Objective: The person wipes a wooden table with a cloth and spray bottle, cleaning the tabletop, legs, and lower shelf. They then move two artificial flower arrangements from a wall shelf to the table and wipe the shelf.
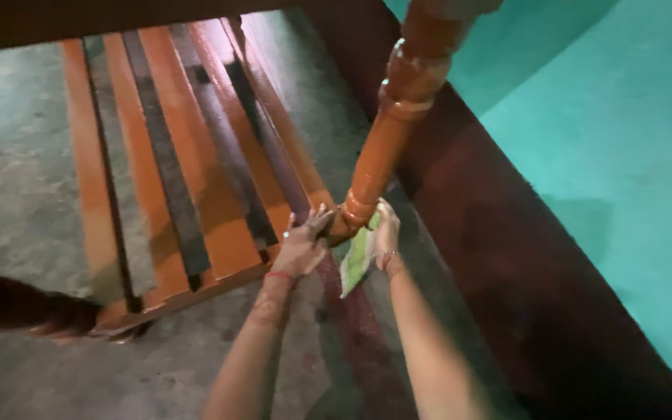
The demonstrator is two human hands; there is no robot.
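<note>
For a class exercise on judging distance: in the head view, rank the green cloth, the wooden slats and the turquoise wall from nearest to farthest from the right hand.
1. Green cloth: in the right hand, beside the post.
2. Wooden slats: to the left, past the left hand.
3. Turquoise wall: far right.

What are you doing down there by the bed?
A person reaches both hands to the foot of a turned wooden post on a slatted wooden frame. The right hand presses a green cloth against the post's base. The left hand rests on the frame's corner beside it.
</note>
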